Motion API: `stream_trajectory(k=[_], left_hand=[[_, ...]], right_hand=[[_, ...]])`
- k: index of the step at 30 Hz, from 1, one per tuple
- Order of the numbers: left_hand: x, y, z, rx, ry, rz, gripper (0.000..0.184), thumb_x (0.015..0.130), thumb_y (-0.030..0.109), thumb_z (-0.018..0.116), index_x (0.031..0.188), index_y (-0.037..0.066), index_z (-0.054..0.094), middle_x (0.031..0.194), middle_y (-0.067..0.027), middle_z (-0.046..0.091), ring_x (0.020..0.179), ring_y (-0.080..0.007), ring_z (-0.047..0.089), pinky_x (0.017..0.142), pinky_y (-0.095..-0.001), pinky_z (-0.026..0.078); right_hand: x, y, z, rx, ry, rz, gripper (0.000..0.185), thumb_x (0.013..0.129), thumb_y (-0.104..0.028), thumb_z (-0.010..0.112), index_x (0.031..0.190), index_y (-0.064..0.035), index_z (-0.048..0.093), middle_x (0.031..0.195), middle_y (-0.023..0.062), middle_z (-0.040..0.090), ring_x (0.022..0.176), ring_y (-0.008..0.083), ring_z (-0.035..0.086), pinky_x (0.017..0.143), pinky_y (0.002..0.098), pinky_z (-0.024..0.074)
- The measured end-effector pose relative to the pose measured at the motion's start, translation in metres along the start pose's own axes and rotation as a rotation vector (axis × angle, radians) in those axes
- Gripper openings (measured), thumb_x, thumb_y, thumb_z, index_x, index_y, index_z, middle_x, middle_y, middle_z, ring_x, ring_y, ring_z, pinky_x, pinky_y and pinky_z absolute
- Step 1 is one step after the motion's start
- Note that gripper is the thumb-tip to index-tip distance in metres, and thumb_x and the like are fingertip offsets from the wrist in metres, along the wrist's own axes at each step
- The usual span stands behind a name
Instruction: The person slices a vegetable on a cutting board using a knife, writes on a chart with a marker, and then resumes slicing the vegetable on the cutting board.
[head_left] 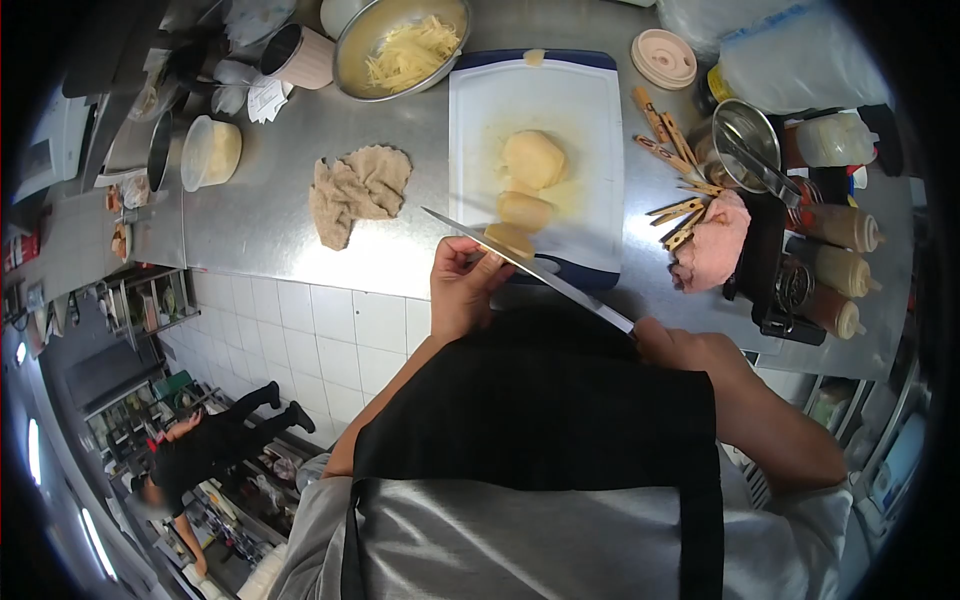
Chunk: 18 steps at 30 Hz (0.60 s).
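Observation:
A long knife (pixel 560 283) lies slantwise over the near end of the white cutting board (pixel 600 120), its tip pointing up and left. My right hand (pixel 668 343) is closed round its handle. With bent fingers, my left hand (pixel 466 275) holds a piece of potato (pixel 508 238) at the board's near left edge, close beside the blade. Farther up the board are a cut potato chunk (pixel 524 210) and a larger rounded potato piece (pixel 533 160).
Beyond the board stands a metal bowl of pale strips (pixel 345 75). A brown cloth (pixel 362 190) lies left. On the right are clothespins (pixel 665 155), a pink cloth (pixel 715 240), a metal pot (pixel 708 160) and sauce bottles (pixel 840 225). Another person (pixel 195 450) is at lower left.

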<state>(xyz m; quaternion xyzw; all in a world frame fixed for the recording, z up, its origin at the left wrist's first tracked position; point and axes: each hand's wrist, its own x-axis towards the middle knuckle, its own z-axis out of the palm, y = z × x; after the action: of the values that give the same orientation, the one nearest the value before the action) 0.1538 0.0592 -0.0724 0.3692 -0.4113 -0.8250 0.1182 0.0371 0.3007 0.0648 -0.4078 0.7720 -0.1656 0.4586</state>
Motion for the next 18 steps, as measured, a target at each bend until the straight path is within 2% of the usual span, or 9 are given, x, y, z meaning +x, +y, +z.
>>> stream_trajectory(k=[18], left_hand=[[0.0, -0.001, 0.0, 0.002, -0.005, 0.013, 0.028, 0.081, -0.002, 0.067, 0.098, 0.01, 0.048, 0.094, -0.005, 0.06, 0.087, -0.0184, 0.063, 0.076, -0.0354, 0.056]], right_hand=[[0.012, 0.0, -0.003, 0.017, -0.06, -0.009, 0.032, 0.085, -0.027, 0.052, 0.106, -0.0055, 0.041, 0.076, 0.0173, 0.06, 0.078, 0.0389, 0.061, 0.063, 0.0453, 0.0456]])
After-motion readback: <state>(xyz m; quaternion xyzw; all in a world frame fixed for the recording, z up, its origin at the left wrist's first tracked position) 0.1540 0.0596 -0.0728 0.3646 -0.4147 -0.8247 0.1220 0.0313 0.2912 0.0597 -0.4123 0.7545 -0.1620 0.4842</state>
